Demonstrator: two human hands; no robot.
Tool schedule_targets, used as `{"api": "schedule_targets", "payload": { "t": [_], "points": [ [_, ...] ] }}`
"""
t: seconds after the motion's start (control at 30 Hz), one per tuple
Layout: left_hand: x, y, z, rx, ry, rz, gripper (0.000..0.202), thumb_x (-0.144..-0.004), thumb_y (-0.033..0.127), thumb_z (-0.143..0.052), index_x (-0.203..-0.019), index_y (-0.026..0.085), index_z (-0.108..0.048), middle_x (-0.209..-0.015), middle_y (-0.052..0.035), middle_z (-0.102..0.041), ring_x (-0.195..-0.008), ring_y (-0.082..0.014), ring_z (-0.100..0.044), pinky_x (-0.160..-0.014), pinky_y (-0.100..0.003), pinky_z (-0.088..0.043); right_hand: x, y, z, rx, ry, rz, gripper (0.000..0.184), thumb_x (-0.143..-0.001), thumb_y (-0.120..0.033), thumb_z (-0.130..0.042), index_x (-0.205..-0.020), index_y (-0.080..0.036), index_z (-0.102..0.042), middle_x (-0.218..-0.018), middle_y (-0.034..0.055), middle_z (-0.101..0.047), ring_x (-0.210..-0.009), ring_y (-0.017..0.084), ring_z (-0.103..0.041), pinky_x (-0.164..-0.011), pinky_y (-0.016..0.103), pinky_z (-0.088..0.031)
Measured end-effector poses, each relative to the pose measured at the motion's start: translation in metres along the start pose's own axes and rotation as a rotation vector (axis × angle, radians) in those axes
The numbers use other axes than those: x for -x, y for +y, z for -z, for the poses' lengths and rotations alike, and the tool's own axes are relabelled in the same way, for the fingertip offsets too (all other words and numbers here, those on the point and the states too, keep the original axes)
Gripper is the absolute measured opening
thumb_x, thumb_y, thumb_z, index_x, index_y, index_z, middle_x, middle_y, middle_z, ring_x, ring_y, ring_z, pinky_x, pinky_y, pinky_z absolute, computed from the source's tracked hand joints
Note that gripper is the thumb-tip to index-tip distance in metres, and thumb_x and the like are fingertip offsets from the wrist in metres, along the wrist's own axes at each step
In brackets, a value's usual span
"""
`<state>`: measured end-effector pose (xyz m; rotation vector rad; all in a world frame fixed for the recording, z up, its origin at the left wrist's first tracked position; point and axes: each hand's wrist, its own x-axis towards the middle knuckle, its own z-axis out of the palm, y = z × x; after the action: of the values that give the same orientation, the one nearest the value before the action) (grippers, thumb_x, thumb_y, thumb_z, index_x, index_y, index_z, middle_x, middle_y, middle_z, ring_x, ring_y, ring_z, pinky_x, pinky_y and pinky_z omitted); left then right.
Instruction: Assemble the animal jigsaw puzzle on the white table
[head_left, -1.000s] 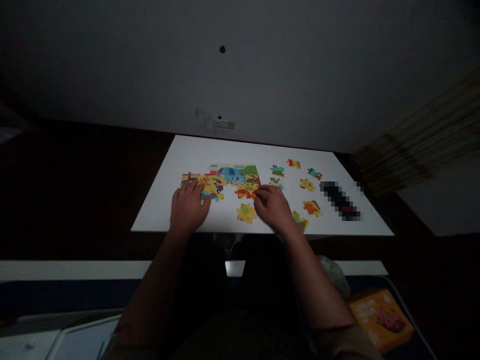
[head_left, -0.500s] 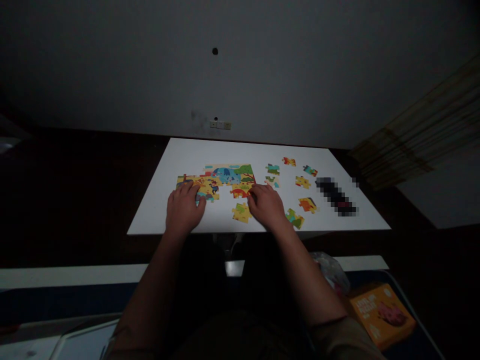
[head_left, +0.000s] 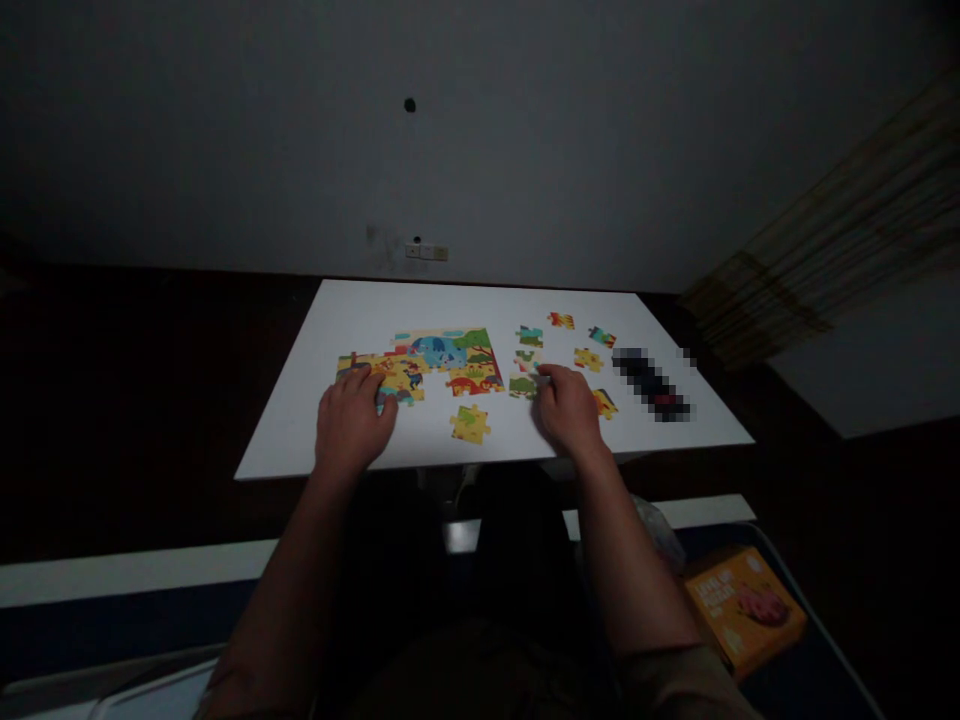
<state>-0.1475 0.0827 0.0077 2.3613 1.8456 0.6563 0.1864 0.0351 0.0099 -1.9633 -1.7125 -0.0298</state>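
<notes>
The right hand lies knuckles up on the white table, its fingers curled forward so that the fingertips meet a loose green-and-white puzzle piece. The dim light does not show whether they pinch the piece or only press on it. That piece sits at the fingertips, just beside the right edge of the assembled puzzle section, close to it but with a thin gap showing. The left hand is spread flat and slack, grasping nothing, its fingers resting on the near left corner of the assembled section. Between the two hands, a little nearer the person than the fingertips, lies a yellow-and-green piece on its own. Just behind the right hand's outer side an orange piece peeks out, partly hidden by the knuckles. Farther out from the right hand lie more loose pieces: a yellow one, a teal one, a red-orange one and a blue-and-orange one, all apart from one another. To the right of these rests a dark blurred object. Beyond the table's far edge a wall socket sits low on the grey wall. Below the right forearm, off the table, lies an orange box.
</notes>
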Motion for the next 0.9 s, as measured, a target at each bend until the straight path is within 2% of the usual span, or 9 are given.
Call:
{"api": "schedule_targets", "payload": {
  "t": [0.13,0.23,0.37,0.5,0.7,0.9],
  "points": [
    [0.0,0.0,0.0,-0.006,0.003,0.004,0.048,-0.096,0.039,-0.044,-0.135,0.018,-0.062,-0.148,-0.0157,-0.053,-0.137,-0.0381,-0.047,-0.114,-0.058,-0.034,0.004,0.024,0.007,0.017,-0.064,-0.042,0.041,-0.089,-0.015,-0.047,-0.124,-0.017,-0.069,-0.119,0.0118,-0.072,-0.113,0.031,-0.061,-0.101,0.046,-0.049],
    [0.0,0.001,0.0,-0.004,-0.002,0.007,0.048,-0.095,0.039,-0.044,-0.135,0.018,-0.062,-0.149,-0.0158,-0.053,-0.138,-0.0376,-0.046,-0.115,-0.057,-0.035,0.005,0.023,0.006,-0.005,-0.095,-0.044,0.04,-0.089,-0.026,-0.056,-0.126,-0.018,-0.068,-0.121,0.0118,-0.071,-0.115,0.032,-0.06,-0.101,0.047,-0.049],
    [0.0,0.002,0.001,-0.005,-0.011,0.028,0.048,-0.095,0.039,-0.044,-0.135,0.019,-0.061,-0.15,-0.0142,-0.052,-0.139,-0.0363,-0.045,-0.116,-0.054,-0.035,0.001,0.013,0.002,-0.043,-0.147,0.012,0.051,-0.086,-0.037,-0.065,-0.134,-0.018,-0.064,-0.13,0.0123,-0.068,-0.123,0.033,-0.055,-0.105,0.047,-0.047],
    [-0.001,0.003,0.002,-0.001,-0.018,0.028,0.047,-0.094,0.038,-0.046,-0.135,0.02,-0.062,-0.149,-0.0144,-0.053,-0.137,-0.0372,-0.047,-0.115,-0.057,-0.035,-0.004,0.012,0.001,-0.068,-0.199,0.012,0.05,-0.087,-0.034,-0.066,-0.135,-0.022,-0.064,-0.126,0.0123,-0.069,-0.125,0.033,-0.055,-0.104,0.049,-0.047],
    [-0.001,0.003,0.003,0.039,-0.002,0.002,0.047,-0.093,0.037,-0.048,-0.134,0.02,-0.062,-0.148,-0.0161,-0.053,-0.137,-0.0389,-0.047,-0.113,-0.06,-0.036,-0.002,0.018,0.001,-0.105,-0.173,0.035,0.047,-0.085,-0.026,-0.067,-0.131,-0.021,-0.064,-0.126,0.0127,-0.068,-0.122,0.032,-0.056,-0.104,0.05,-0.048],
    [0.0,0.004,0.004,0.01,-0.014,0.023,0.046,-0.094,0.037,-0.046,-0.133,0.02,-0.062,-0.149,-0.0145,-0.053,-0.137,-0.0367,-0.046,-0.115,-0.057,-0.035,0.003,0.016,0.002,-0.225,-0.13,-0.029,0.046,-0.082,-0.022,-0.064,-0.128,-0.02,-0.065,-0.122,0.0144,-0.063,-0.101,0.027,-0.066,-0.094,0.043,-0.055]
  ]
}}
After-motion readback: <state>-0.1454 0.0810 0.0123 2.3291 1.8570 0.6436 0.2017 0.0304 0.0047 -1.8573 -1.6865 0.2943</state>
